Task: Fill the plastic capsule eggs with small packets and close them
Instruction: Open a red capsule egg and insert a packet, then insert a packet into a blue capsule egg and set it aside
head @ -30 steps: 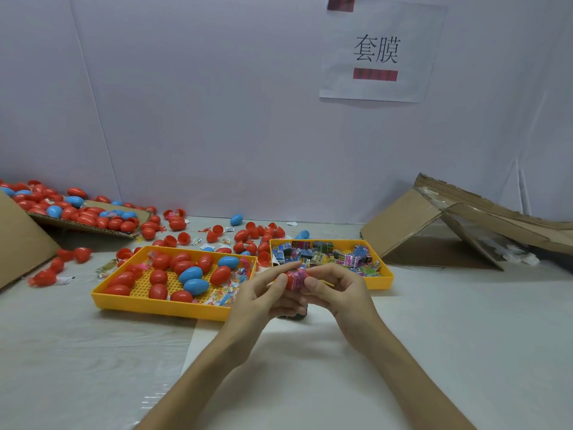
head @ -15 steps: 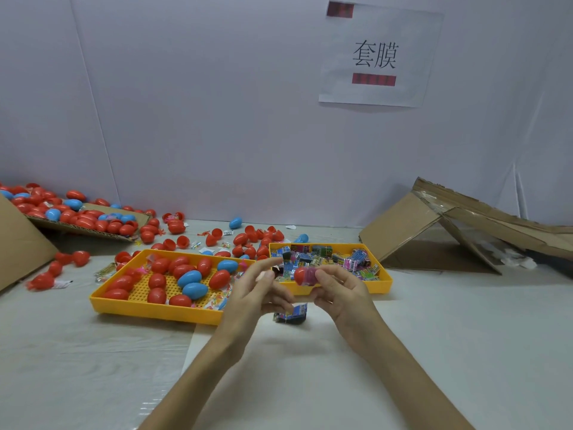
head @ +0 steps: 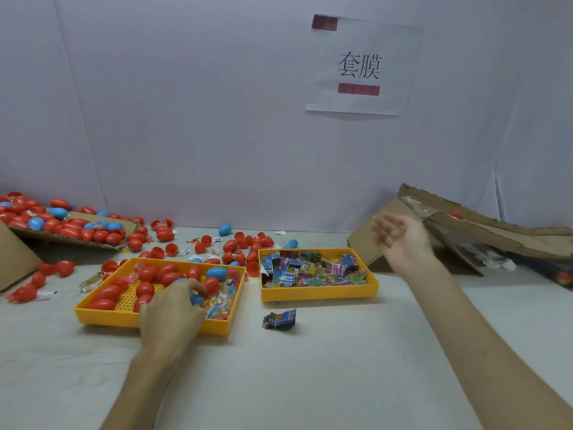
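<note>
The left hand lies inside the egg tray, fingers curled round a blue capsule egg, which shows between the fingertips; red eggs lie just beyond and to the left of this hand in the same tray, so stock is within short reach. The right hand is raised, well apart from the left, with fingers spread and holding nothing; it is blurred, so finer finger detail cannot be told. Below and to the left of the right hand stands the packet tray, full of small packets; one loose packet lies on the table between the two hands. Beyond the right hand slopes a cardboard sheet; a red object, probably an egg, rests on it just right of the fingers. Judgement: the step in hand is pick-up of an egg for filling; the free right hand is available to fetch a packet.
</note>
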The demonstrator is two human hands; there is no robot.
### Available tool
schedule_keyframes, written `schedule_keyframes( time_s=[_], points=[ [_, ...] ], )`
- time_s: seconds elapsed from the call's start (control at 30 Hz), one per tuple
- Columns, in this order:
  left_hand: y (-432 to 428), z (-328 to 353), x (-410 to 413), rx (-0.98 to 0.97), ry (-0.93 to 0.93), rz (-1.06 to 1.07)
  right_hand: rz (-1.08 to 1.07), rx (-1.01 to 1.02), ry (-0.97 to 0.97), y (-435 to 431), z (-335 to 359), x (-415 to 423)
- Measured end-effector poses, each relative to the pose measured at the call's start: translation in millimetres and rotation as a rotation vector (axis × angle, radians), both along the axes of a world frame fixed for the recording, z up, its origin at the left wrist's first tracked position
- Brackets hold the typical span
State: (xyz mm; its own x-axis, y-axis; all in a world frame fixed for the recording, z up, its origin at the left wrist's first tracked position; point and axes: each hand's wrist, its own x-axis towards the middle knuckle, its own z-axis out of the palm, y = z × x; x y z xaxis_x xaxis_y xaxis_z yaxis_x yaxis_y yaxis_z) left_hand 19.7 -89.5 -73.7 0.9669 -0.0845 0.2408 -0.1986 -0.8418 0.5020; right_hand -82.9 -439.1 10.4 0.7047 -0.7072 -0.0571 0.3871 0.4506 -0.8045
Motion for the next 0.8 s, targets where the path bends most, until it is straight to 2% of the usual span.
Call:
schedule_keyframes(
  time_s=[0.13, 0.2, 0.3, 0.37, 0.43, 0.53, 0.6, 0.7, 0.8],
  points=[
    [-5, 2, -7, -0.045, -0.08, 0.017, -0.027, -0.415, 0.174, 43, -41, -3],
    [-6, 2, -6, -0.139, -0.16, -0.034, 0.025, -0.623, 0.172, 69, -61, -5],
    [-10, 4, -9, -0.358, -0.237, -0.255, 0.048, -0.954, 0.091, 103, -88, -10],
    [-17, 6, -14, -0.398, -0.28, -0.394, 0.041, -1.215, 0.081, 112, -99, -13],
    [-25, 4, -20, -0.387, -0.307, -0.501, 0.156, -1.364, 0.126, 112, -106, -14],
    [-38, -4, -31, -0.289, -0.277, -0.657, 0.321, -1.479, 0.251, 107, -114, -11],
    [-45, -11, -35, -0.122, -0.306, -0.703, 0.334, -1.459, 0.24, 107, -118, -9],
    [-50, -17, -39, 0.131, -0.379, -0.684, 0.326, -1.414, 0.198, 107, -118, -8],
    [-50, -23, -40, 0.273, -0.442, -0.659, 0.35, -1.389, 0.2, 108, -117, -8]
  ],
)
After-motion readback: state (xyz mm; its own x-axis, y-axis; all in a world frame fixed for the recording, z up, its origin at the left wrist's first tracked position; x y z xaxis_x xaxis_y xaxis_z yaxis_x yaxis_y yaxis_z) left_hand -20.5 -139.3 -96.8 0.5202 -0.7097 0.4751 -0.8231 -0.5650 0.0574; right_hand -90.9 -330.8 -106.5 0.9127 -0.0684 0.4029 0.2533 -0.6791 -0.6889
